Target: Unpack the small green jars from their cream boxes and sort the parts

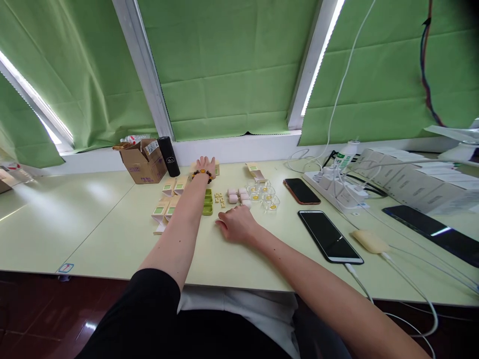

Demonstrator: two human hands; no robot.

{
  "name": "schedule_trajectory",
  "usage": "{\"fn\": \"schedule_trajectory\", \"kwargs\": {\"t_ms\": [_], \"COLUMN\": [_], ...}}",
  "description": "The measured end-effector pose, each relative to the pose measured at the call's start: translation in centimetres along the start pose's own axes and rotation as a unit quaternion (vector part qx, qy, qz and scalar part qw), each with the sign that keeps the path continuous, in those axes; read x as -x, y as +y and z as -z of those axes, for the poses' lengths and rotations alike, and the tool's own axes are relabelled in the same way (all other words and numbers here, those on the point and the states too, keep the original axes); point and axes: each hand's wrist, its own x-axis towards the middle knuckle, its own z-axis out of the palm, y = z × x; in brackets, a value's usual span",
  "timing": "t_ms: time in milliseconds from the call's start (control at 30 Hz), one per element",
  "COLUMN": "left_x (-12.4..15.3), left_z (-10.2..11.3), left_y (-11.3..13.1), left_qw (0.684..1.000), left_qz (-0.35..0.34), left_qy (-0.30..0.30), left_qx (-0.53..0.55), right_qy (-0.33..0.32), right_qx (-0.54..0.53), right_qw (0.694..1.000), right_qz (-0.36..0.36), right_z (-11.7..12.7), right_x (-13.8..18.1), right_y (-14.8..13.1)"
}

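My left hand [204,166] reaches to the back of the table, fingers stretched out and spread, over a pale small box [217,169] that it partly hides. Whether it touches the box I cannot tell. Below that wrist is a green compartment tray [207,208], half covered by my forearm. My right hand [236,223] rests on the table with its fingers curled in, and nothing shows in them. Just beyond it sit pink and white rounded blocks [233,199], small yellow square pieces [219,197] and clear cups with yellow centres [266,194].
Several folded pale boxes with green windows [160,209] stand left of my arm, another [255,171] at the back. A cardboard box [144,167] and black cylinder [169,157] are by the wall. Phones [329,235], a power strip [333,189] and cables fill the right.
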Motion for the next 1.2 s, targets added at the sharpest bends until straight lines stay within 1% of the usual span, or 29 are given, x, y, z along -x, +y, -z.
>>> {"fn": "schedule_trajectory", "kwargs": {"t_ms": [167, 333, 467, 533, 600, 667, 767, 833, 900, 967, 1033, 1100, 1200], "left_x": [0.1, 1.2, 2.0, 2.4, 3.2, 4.8, 8.7, 12.2, 15.6, 18.5, 20.4, 21.4, 21.9], "left_z": [-1.1, -1.0, 0.3, 1.6, 3.1, 4.6, 6.5, 7.1, 7.1, 6.6, 5.8, 4.8, 3.7], "left_y": [0.2, 0.9, 1.5, 1.6, 1.4, 1.0, 0.1, -0.4, -0.6, -0.4, 0.1, 0.7, 1.4], "left_qw": [0.999, 0.997, 0.993, 0.99, 0.981, 0.947, 0.892, 0.851, 0.81, 0.78, 0.757, 0.739, 0.728], "left_qz": [-0.023, -0.047, -0.055, -0.057, -0.064, -0.072, -0.082, -0.107, -0.113, -0.101, -0.077, -0.057, -0.04], "left_qy": [0.004, 0.024, 0.041, 0.047, 0.051, 0.04, 0.021, -0.001, -0.027, -0.041, -0.05, -0.044, -0.04], "left_qx": [0.033, 0.064, 0.097, 0.122, 0.177, 0.312, 0.444, 0.513, 0.575, 0.616, 0.647, 0.67, 0.684], "right_qy": [0.0, 0.01, 0.029, 0.061, 0.1, 0.137, 0.217, 0.278, 0.311, 0.304, 0.277, 0.256, 0.239], "right_qx": [-0.003, 0.001, 0.003, 0.004, -0.002, -0.024, -0.083, -0.136, -0.206, -0.268, -0.3, -0.314, -0.33], "right_qw": [1.0, 1.0, 1.0, 0.998, 0.994, 0.988, 0.968, 0.947, 0.927, 0.914, 0.91, 0.909, 0.908], "right_qz": [0.005, 0.011, -0.004, -0.019, -0.043, -0.071, -0.095, -0.087, -0.041, 0.025, 0.075, 0.093, 0.1], "right_z": [0.3, 0.2, 0.1, 0.2, 0.4, 0.7, 1.5, 1.9, 2.0, 1.7, 0.9, 0.0, -1.1], "right_x": [0.0, -0.1, -0.1, -0.1, -0.2, -0.2, -0.3, -0.2, 0.0, 0.2, 0.3, 0.5, 0.7], "right_y": [0.1, 0.1, 0.7, 1.4, 2.2, 3.0, 4.3, 4.8, 5.1, 4.9, 4.5, 3.9, 3.4]}}
